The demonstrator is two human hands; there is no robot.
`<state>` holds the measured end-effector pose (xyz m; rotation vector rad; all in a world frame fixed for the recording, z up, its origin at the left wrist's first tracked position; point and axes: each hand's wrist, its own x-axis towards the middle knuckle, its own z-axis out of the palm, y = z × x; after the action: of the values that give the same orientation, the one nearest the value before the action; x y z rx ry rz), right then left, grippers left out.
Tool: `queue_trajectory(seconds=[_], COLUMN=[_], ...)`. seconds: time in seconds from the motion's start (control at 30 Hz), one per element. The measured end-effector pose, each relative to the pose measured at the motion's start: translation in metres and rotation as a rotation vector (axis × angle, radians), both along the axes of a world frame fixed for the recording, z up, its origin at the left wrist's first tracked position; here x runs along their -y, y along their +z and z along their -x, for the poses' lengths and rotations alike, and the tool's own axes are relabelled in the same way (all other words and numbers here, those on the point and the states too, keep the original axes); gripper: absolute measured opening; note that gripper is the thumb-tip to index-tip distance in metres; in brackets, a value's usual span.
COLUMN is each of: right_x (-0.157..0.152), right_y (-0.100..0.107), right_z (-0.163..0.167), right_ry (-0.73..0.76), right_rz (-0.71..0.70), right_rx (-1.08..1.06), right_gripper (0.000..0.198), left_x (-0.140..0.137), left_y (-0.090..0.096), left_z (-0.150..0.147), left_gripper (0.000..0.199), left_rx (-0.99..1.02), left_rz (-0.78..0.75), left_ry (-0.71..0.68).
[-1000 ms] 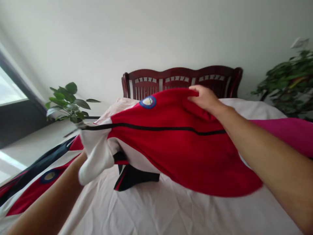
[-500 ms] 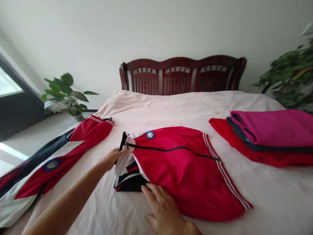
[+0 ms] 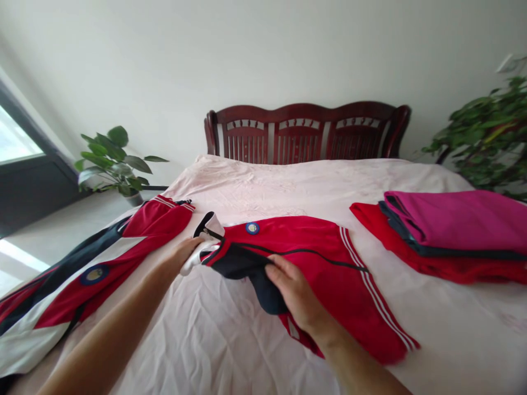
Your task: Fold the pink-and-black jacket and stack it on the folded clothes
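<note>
A red zip-up jacket with a white-striped hem and a round blue badge lies on the bed, its collar toward the left. My left hand is closed on the white cloth at the collar and shoulder; its fingertips are partly hidden. Pinched in my right hand is the jacket's dark navy sleeve, raised and drawn across the red front. To the left, a pair of my forearm's width away, lies another red, white and navy garment with a similar badge.
Folded clothes, magenta on top of navy and red, are stacked at the right. Pale pink sheet covers the bed, with a dark wooden headboard behind. Potted plants stand on both sides, and a window frame is at far left.
My right hand has gone from lying beside the jacket to gripping the dark sleeve, lifting it and folding it over the front. My left hand has shifted slightly left, still at the collar.
</note>
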<state>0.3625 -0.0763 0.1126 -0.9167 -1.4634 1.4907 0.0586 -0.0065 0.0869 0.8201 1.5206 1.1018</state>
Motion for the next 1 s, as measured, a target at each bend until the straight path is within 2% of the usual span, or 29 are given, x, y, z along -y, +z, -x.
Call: queue_trajectory(seconds=[0.1,0.2,0.27,0.33,0.4,0.43,0.47,0.53,0.57,0.63,0.7,0.73,0.8,0.87,0.93,0.97,1.0], right_x=[-0.015,-0.039,-0.046,-0.038,-0.017,-0.003,0.011,0.035,0.043,0.048,0.040,0.033,0.017,0.000,-0.017,-0.026,-0.034], right_y=[0.009,-0.015,-0.036,-0.050,-0.053,-0.052,-0.050,-0.050,-0.053,-0.063,-0.073,-0.074,-0.066,-0.046,-0.027,-0.021,-0.020], right_z=[-0.034,-0.070,-0.091,-0.103,-0.100,-0.093,-0.082,-0.052,-0.035,-0.003,0.021,0.028,0.031,0.018,-0.010,-0.028,-0.048], right_ry=[-0.199,-0.438,-0.570,-0.679,-0.670,-0.574,-0.415,0.019,0.166,0.300,0.295,0.267,0.156,-0.012,-0.187,-0.274,-0.360], right_rz=[0.287,0.514,0.535,0.347,-0.019,-0.231,-0.436,-0.756,-0.862,-0.931,-0.860,-0.794,-0.605,-0.353,-0.132,-0.074,-0.079], right_rx=[-0.321,-0.343,-0.288,-0.155,0.083,0.219,0.350,0.561,0.653,0.847,0.941,0.908,0.689,0.364,0.120,0.074,0.099], right_gripper=[0.034,0.021,0.018,0.023,0.026,0.026,0.028,0.042,0.052,0.058,0.044,0.038,0.031,0.024,0.027,0.033,0.038], left_x=[0.021,0.044,0.058,0.067,0.073,0.074,0.073,0.067,0.063,0.054,0.048,0.046,0.047,0.051,0.057,0.061,0.064], left_y=[0.002,-0.013,-0.028,-0.040,-0.046,-0.046,-0.045,-0.043,-0.043,-0.045,-0.049,-0.051,-0.056,-0.062,-0.069,-0.073,-0.077], left_z=[0.007,0.006,0.005,0.005,0.004,0.003,0.000,-0.007,-0.011,-0.018,-0.021,-0.020,-0.016,-0.010,-0.005,-0.004,-0.004], left_gripper=[0.015,0.019,0.025,0.030,0.038,0.043,0.048,0.053,0.053,0.049,0.042,0.039,0.032,0.029,0.027,0.025,0.024], left_rx=[-0.046,-0.082,-0.121,-0.161,-0.162,-0.145,-0.125,-0.111,-0.124,-0.171,-0.200,-0.205,-0.211,-0.218,-0.245,-0.259,-0.284], left_rz=[-0.003,0.020,0.063,0.118,0.158,0.165,0.163,0.129,0.096,0.016,-0.048,-0.065,-0.081,-0.090,-0.107,-0.116,-0.133], left_ry=[-0.073,-0.118,-0.118,-0.108,-0.104,-0.112,-0.128,-0.161,-0.173,-0.175,-0.158,-0.150,-0.145,-0.154,-0.163,-0.158,-0.141])
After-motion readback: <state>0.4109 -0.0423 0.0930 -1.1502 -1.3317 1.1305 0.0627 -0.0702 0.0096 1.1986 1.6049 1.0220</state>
